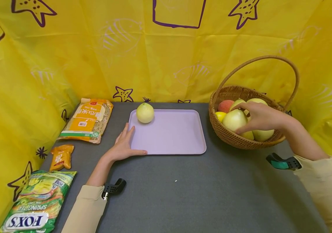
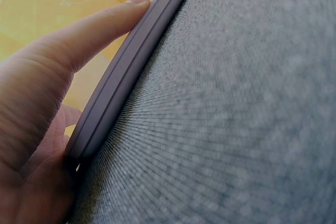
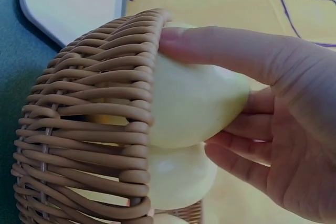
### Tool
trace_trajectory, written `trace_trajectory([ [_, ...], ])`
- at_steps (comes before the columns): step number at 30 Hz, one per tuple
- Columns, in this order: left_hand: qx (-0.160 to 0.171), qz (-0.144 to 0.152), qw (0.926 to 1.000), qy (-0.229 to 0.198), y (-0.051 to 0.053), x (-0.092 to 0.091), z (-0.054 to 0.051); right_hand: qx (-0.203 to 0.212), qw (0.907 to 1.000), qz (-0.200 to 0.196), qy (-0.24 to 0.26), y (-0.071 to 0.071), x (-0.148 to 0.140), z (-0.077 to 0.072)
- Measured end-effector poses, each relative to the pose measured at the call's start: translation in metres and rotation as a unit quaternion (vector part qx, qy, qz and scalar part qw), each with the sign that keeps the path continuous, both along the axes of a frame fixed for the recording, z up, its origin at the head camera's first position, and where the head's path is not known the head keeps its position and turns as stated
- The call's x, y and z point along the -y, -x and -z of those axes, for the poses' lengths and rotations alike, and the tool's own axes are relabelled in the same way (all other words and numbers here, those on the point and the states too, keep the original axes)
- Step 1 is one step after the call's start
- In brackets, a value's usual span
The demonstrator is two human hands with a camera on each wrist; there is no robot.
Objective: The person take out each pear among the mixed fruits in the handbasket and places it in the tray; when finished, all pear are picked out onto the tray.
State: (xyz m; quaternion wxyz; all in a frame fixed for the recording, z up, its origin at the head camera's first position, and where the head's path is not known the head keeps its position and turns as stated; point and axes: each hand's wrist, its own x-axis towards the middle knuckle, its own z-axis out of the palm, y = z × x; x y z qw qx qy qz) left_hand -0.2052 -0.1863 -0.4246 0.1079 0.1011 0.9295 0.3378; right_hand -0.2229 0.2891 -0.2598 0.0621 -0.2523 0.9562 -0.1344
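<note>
One tray [image 1: 168, 134], a basket [image 1: 222, 133] right of it
Left hand [image 1: 122, 148], fingers wide, touches the tray's left edge; a round fruit [image 1: 145, 113] sits in the tray's far-left corner; right hand [image 1: 262, 116] grips a pale fruit [image 1: 232, 121] in the basket.

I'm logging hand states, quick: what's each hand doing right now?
Left hand: open, thumb and fingers spread, touching the tray at its near left corner.
Right hand: closed round a pale green fruit in the basket.
</note>
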Motion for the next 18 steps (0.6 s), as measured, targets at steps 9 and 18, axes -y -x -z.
trace_trajectory([
  [9,-0.003,-0.001,1.0,-0.001,-0.0006,0.001,-0.0005,-0.015,0.9981,0.043,0.04,-0.0016,-0.0037,-0.0003],
  [18,0.0,-0.002,1.0,-0.003,-0.0007,0.0009,0.0004,0.037,0.9861,0.103,0.125,-0.0016,-0.0022,0.0067],
])
